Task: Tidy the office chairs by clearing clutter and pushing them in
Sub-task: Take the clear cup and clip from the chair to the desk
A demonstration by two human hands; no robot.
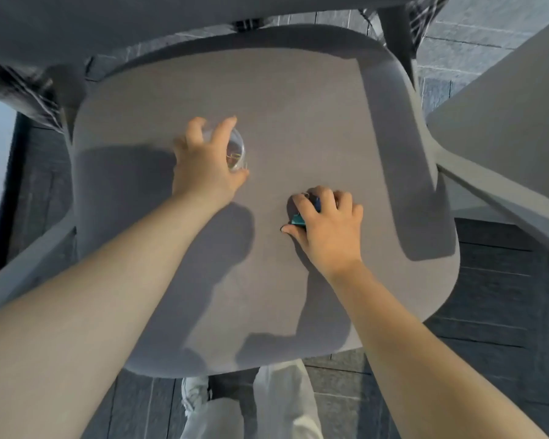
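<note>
Chair seat first: the grey fabric-covered office chair [298, 106], rounded at its corners, fills most of my head view, and I am looking straight down onto its seat. Its dark backrest runs along the far edge, and its pale armrest [476, 172] angles off past the seat's right side.

My left hand [203, 166] sits a little left of the seat's middle, fingers curled from above around a small clear plastic cup [236, 150]. That grip is closed on the cup, thumb on the near side and fingers over the far rim. Something thin and gold-coloured lies inside the cup; I cannot tell what it is.

My right hand [327, 223] rests on the seat just right of centre, nearer to me than the cup and well apart from it. Its grip is closed over a small cluster of blue and teal clips [301, 217], thumb pressing on the left and fingers folded across the top. Most of the cluster is hidden beneath the fingers, so I cannot count the pieces.

Below the seat's near edge I see white trousers [282, 403] and a pale shoe [194, 394] on the dark tiled floor [488, 312].
</note>
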